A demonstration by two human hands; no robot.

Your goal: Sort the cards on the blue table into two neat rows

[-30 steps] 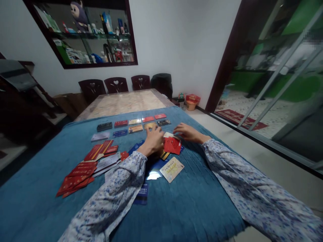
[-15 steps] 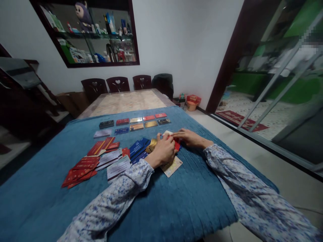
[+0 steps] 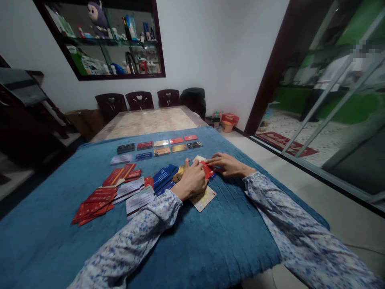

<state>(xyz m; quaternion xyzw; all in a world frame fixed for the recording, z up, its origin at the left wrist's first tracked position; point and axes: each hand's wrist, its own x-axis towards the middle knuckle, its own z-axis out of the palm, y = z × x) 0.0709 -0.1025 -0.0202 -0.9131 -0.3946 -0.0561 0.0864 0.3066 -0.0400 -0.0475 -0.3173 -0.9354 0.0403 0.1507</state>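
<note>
Red and blue cards lie heaped where my two hands meet. Bent over this heap, my left hand [image 3: 193, 179] has its closed fingers against the left side of a red card [image 3: 208, 170]. Opposite it, my right hand [image 3: 227, 164] grips the same card with its fingertips at the upper right edge; its thumb is partly hidden. A pale card [image 3: 199, 158] shows just beyond the fingers. Under my left wrist a gold patterned card [image 3: 205, 199] sticks out. Left of that hand are gold cards [image 3: 178, 173] and fanned blue cards [image 3: 164, 176].
White cards [image 3: 140, 200] and red cards [image 3: 96, 200] spread to the left on the blue cloth [image 3: 228, 237]. Farther back stand two rows of neat card stacks, among them a black stack [image 3: 125, 148] and an orange stack [image 3: 162, 151]. A person [image 3: 331, 76] stands beyond the glass door.
More of the red card shows between my hands, as my left fingers have shifted slightly left. The loose cards have stayed in place. The person behind the door has moved a little left.
</note>
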